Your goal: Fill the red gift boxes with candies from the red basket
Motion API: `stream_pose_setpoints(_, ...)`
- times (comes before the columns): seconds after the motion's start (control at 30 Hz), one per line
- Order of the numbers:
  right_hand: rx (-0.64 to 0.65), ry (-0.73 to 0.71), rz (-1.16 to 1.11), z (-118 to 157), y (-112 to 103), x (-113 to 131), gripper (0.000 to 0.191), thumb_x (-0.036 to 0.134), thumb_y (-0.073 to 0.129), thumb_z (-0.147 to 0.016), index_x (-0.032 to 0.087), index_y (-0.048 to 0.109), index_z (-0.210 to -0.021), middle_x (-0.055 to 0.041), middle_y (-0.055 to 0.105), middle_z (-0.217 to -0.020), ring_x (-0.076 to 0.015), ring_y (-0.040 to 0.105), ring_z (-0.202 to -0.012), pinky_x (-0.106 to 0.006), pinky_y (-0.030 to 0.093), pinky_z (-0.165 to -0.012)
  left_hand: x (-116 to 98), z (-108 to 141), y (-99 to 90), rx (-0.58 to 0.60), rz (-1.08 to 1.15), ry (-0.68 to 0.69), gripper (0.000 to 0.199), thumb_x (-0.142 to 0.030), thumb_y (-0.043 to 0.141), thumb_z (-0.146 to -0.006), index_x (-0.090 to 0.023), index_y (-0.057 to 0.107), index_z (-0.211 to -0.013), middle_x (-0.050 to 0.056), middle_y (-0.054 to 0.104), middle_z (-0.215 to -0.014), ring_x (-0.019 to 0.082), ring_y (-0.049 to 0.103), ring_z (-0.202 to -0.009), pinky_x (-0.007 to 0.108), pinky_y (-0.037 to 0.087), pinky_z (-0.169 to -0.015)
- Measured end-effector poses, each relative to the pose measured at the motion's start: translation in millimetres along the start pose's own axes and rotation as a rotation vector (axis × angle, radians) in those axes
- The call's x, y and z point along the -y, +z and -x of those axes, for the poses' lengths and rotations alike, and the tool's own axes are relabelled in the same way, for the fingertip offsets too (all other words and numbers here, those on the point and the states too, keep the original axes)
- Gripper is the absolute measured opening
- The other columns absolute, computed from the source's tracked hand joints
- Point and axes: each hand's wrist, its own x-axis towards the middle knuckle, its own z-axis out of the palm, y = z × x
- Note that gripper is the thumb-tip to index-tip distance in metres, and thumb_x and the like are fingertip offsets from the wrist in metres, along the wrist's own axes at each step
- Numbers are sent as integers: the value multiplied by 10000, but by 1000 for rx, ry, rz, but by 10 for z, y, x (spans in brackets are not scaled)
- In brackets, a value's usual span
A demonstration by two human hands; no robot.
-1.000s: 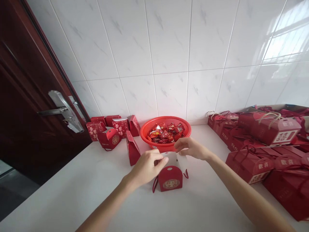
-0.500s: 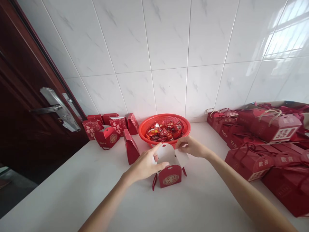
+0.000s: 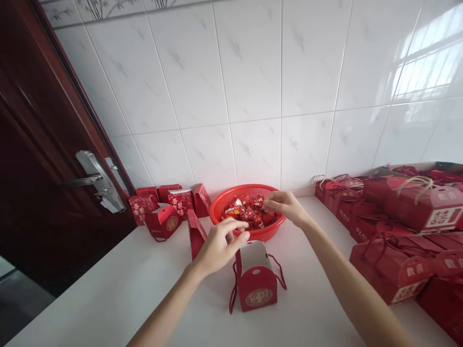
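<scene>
A red gift box (image 3: 259, 290) stands with its top open, white inside, a gold emblem on its front and red cord handles hanging at both sides. My left hand (image 3: 220, 246) is just above the box's left side, near the basket rim, thumb and fingers apart with nothing between them. Behind the box sits a red plastic basket (image 3: 265, 234) of wrapped candies (image 3: 249, 212). Over the basket's right part, my right hand (image 3: 285, 206) has its fingertips drawn together at the candies. What lies between those fingertips is hidden.
Several small red boxes (image 3: 166, 222) stand at the left by the wall, and another red box (image 3: 196, 236) is left of the basket. Many closed gift boxes (image 3: 392, 262) are stacked along the right. A dark door (image 3: 47, 144) with a metal handle borders the table's left.
My right hand has left the box's flap and moved to the candies in the basket. My left hand has come off the box's edge. The view has tilted up slightly.
</scene>
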Motion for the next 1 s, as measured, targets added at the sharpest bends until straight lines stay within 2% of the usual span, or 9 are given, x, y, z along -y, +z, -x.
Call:
stream_pose_setpoints(0.07,-148,51,-95,-188,38,-118,311,461,763,-662,169,659,-690,-34,699,-680,-154,627,-640,-281,520,-649,66,-284,-62,-10,-74,-26,276,-350,576,-913,-184,740,-1060,68,733,-1030,169,681,-812,289,551,-785)
stream_pose_setpoints(0.17,-311,100,-163,-408,122,-330,269,424,739,-642,181,626,-661,-18,667,-623,-142,607,-583,-267,505,-597,281,-799,-118,16,-206,-245,223,-222,571,-911,-178,736,-1054,64,742,-1105,202,689,-993,302,513,-937)
stream_pose_setpoints(0.27,-312,130,-171,-498,192,-506,233,390,719,-635,188,604,-633,-22,654,-593,-151,600,-538,-279,501,-552,603,-1256,-82,23,-265,-380,179,-181,587,-928,-146,706,-1057,104,715,-1136,229,656,-1089,354,498,-986)
stream_pose_setpoints(0.33,-296,152,-168,-501,211,-575,194,354,711,-627,190,608,-627,-25,655,-591,-158,601,-532,-287,507,-540,826,-1466,-11,59,-296,-482,250,-292,625,-942,-136,656,-1136,89,675,-1171,240,652,-1063,436,539,-932)
stream_pose_setpoints(0.4,-284,163,-160,-489,208,-607,146,316,696,-630,191,620,-640,-24,661,-604,-161,607,-549,-288,518,-548,1023,-1598,74,100,-306,-571,324,-354,624,-948,-149,622,-1200,85,643,-1212,242,647,-1052,445,561,-894)
stream_pose_setpoints(0.53,-267,180,-143,-483,186,-616,83,268,661,-661,192,636,-682,-22,677,-638,-156,616,-572,-283,532,-571,1302,-1711,204,166,-275,-668,351,-351,621,-950,-160,599,-1244,95,625,-1244,242,641,-1065,444,564,-891)
stream_pose_setpoints(0.7,-231,220,-135,-507,189,-623,59,247,646,-675,191,643,-695,-31,695,-667,-165,636,-576,-283,540,-559,1472,-1710,254,186,-193,-663,349,-355,621,-950,-152,605,-1233,90,629,-1234,245,644,-1055,442,567,-883)
stream_pose_setpoints(0.87,-230,220,-144,-511,201,-630,45,230,648,-680,189,642,-700,-23,688,-660,-159,639,-575,-270,540,-557,1455,-1659,236,131,-78,-539,312,-357,629,-944,-139,632,-1167,72,652,-1171,234,655,-1007,418,572,-853)
stream_pose_setpoints(1.0,-243,218,-138,-514,193,-645,46,216,668,-679,184,636,-687,-21,672,-642,-158,631,-570,-263,532,-536,1338,-1584,188,5,80,-369,269,-373,678,-884,-116,695,-961,54,707,-971,210,657,-918,370,543,-834)
